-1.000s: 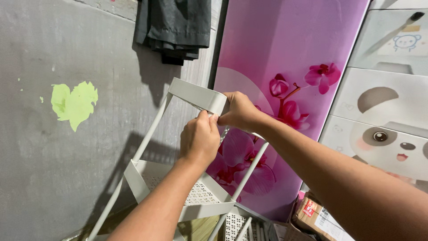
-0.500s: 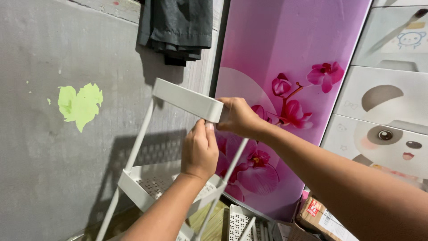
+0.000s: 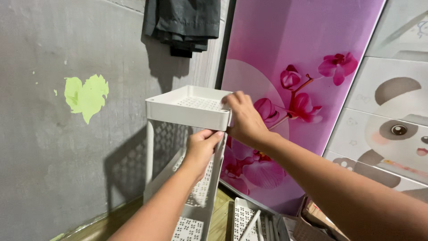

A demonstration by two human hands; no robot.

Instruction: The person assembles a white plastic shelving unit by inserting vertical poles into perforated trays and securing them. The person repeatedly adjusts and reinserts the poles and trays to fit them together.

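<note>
A white plastic shelf rack point(image 3: 178, 111) with perforated trays stands upright against the grey wall. My right hand point(image 3: 244, 119) grips the near right corner of its top tray. My left hand point(image 3: 200, 149) sits just under that corner, fingers wrapped on the white upright post point(image 3: 216, 178) where it meets the tray. A lower tray point(image 3: 196, 187) shows behind my left forearm, and part of it is hidden.
A pink cabinet panel with orchid print point(image 3: 294, 98) stands right of the rack. Dark clothing point(image 3: 183, 22) hangs on the wall above. Loose white rack parts point(image 3: 249, 218) and a cardboard box point(image 3: 312, 218) lie on the wooden floor. A panda picture point(image 3: 392, 125) covers the right wall.
The rack has swung from tilted to upright, so the top tray's inside shows. My left hand dropped below the tray's corner onto the post; my right hand stayed on the corner.
</note>
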